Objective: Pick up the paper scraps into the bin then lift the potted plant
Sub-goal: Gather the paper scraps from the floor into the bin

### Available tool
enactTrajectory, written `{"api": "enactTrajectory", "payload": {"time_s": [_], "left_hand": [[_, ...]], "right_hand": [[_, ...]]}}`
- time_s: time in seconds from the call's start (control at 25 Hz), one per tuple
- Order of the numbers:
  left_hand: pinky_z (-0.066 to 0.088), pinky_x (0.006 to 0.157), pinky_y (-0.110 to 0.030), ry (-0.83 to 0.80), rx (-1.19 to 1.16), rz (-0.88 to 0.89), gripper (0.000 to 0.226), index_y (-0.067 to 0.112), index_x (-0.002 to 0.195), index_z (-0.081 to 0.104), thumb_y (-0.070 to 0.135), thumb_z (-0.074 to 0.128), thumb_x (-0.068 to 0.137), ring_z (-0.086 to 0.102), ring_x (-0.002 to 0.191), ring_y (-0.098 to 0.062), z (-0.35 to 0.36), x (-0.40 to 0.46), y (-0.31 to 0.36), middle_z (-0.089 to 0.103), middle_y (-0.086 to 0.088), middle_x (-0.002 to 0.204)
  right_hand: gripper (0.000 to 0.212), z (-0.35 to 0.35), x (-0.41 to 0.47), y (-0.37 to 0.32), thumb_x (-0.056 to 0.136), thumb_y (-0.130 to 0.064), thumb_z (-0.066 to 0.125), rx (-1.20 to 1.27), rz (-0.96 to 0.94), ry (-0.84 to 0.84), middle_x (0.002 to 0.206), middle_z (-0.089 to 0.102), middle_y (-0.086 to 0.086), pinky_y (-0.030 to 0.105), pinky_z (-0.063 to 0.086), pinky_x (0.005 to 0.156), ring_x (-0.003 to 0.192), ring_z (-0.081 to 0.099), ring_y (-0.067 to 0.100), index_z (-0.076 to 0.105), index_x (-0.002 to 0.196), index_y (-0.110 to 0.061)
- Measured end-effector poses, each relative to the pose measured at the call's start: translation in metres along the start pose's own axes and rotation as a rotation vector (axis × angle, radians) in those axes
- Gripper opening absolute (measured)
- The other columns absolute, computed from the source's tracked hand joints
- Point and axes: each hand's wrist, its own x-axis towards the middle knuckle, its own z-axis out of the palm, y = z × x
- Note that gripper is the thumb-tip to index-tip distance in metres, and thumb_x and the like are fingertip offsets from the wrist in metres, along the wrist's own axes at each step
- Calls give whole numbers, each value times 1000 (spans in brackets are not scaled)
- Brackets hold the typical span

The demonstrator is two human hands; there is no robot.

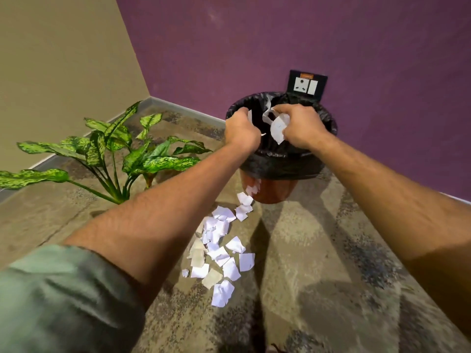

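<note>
A brown bin (270,192) lined with a black bag (277,164) stands near the purple wall. Both my hands hover over its mouth. My left hand (240,129) grips a small white scrap whose edges peek out beside the fingers. My right hand (299,126) grips crumpled white paper scraps (277,127) that stick out toward the left. Several white and beige scraps (219,250) lie on the carpet in a trail from the bin's base toward me. The potted plant (114,154) with speckled green leaves stands left of the bin; my left forearm hides its pot.
A wall socket plate (307,85) sits on the purple wall just behind the bin. The beige wall and skirting close off the corner at the left. Patterned carpet covers the floor around the scraps.
</note>
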Motion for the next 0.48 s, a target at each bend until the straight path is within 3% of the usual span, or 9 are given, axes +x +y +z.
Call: {"api": "enactTrajectory", "payload": {"time_s": [0.12, 0.24, 0.4, 0.48], "left_hand": [[46, 103, -36, -121, -50, 24, 65, 17, 141, 42, 1, 62, 82, 53, 123, -25, 3, 6, -1, 57, -9, 133], [46, 104, -37, -204, -77, 79, 76, 22, 148, 31, -6, 58, 82, 48, 129, -23, 4, 5, -9, 51, -7, 140], [45, 107, -36, -141, -151, 235, 67, 18, 142, 42, -3, 59, 81, 48, 130, -19, 1, -20, -30, 52, -4, 140], [45, 107, -38, -130, -166, 343, 58, 17, 138, 47, 2, 57, 83, 50, 126, -16, -1, -41, -50, 53, -2, 137]], "right_hand": [[62, 6, 0, 7, 85, -4, 62, 0, 9, -46, 142, 51, 7, 35, 42, 105, 130, 47, 28, 44, 142, -23], [37, 13, -2, 10, 93, -16, 56, -4, -1, 19, 131, 60, 9, 35, 43, 100, 123, 53, 29, 58, 130, -18], [23, 19, -3, 12, 91, -18, 56, -2, 25, 151, 113, 70, 4, 29, 45, 93, 111, 60, 22, 73, 106, -21], [28, 20, -3, 13, 88, -10, 56, -44, 25, 127, 116, 69, 4, 29, 45, 95, 112, 60, 23, 72, 109, -21]]}}
